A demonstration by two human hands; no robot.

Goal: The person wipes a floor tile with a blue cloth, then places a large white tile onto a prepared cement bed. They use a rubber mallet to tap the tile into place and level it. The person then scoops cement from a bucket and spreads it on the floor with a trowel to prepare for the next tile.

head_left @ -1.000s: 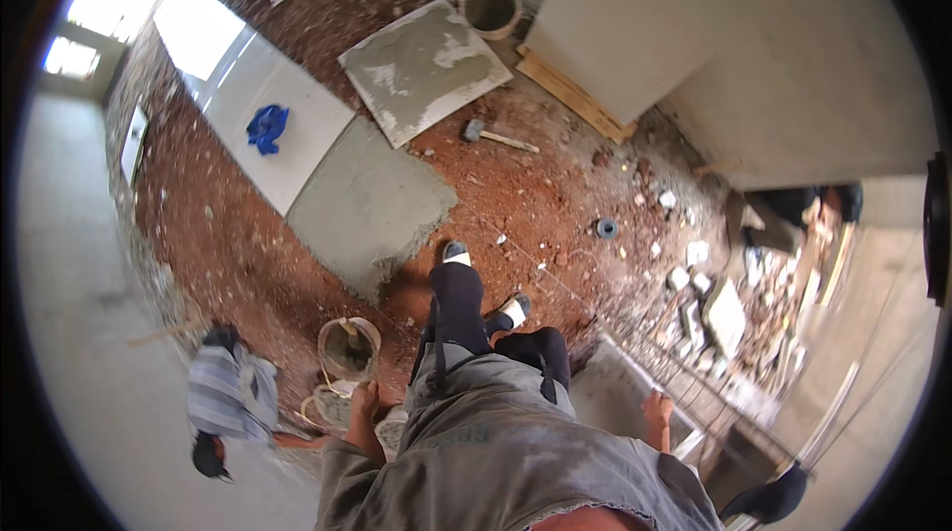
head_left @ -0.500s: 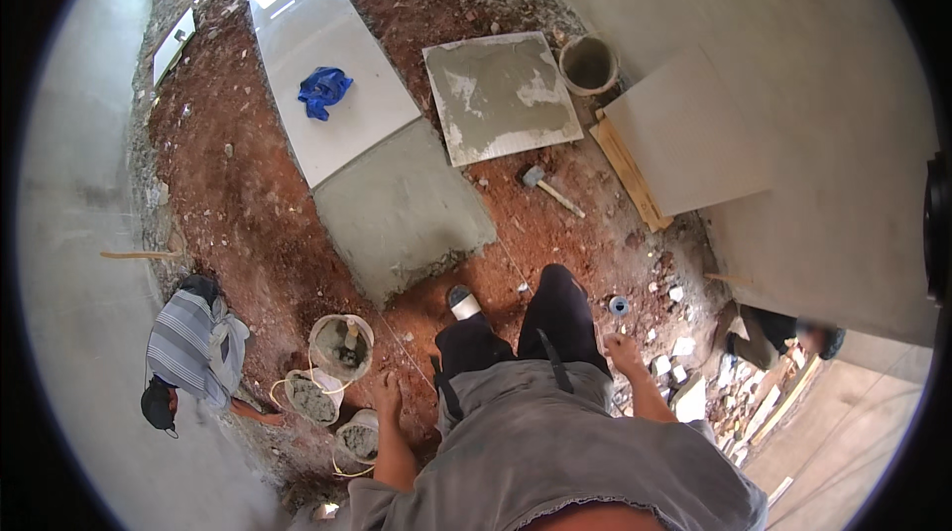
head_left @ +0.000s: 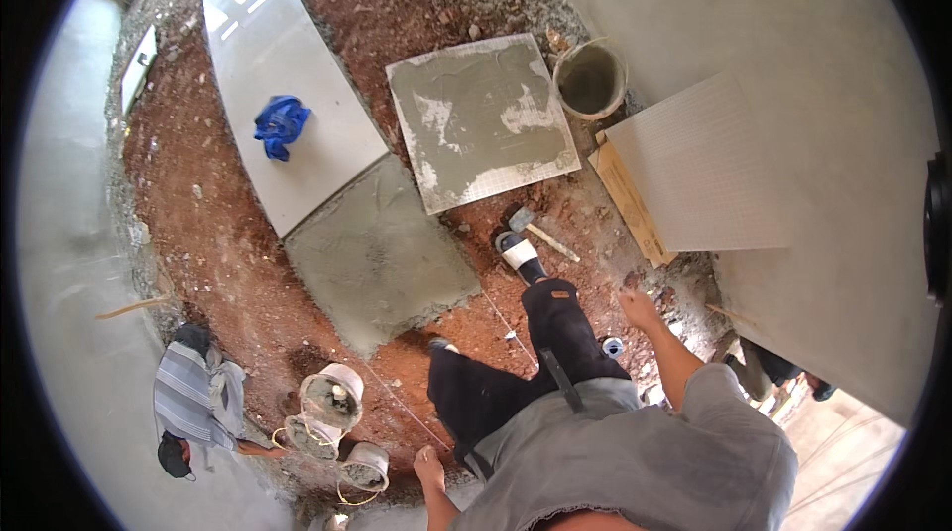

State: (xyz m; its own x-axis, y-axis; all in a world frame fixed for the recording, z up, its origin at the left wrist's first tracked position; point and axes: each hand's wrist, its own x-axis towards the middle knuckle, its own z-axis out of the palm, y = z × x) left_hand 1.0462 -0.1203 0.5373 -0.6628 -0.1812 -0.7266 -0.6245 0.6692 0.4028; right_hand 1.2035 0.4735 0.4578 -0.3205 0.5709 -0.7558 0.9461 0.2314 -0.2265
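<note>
My left hand (head_left: 428, 469) hangs low beside the buckets, its fingers loosely bent and apart, with nothing seen in it. Over the ground to the right, my right hand (head_left: 637, 305) is held out, also loose and holding nothing I can see. The nearest tool to it is a rubber mallet (head_left: 545, 236), lying on the red soil by my forward shoe (head_left: 518, 251). Ahead lies a bed of wet grey mortar (head_left: 382, 248), touching the end of the laid white tiles (head_left: 322, 159). A large tile (head_left: 486, 119) with mortar spread over its upturned back rests right of them.
A co-worker (head_left: 198, 382) bends at the left, near buckets of mortar (head_left: 332, 397). A string (head_left: 402, 402) crosses the soil. An empty-looking bucket (head_left: 590, 80) and tiles (head_left: 704, 174) stand against the right wall. A blue plastic bag (head_left: 282, 126) lies on the laid tiles. Another person (head_left: 764, 367) is partly visible at right.
I have stepped forward; one foot is now beside the mallet. My right hand has swung forward and my left hand back. The mortar-backed tile appears nearer.
</note>
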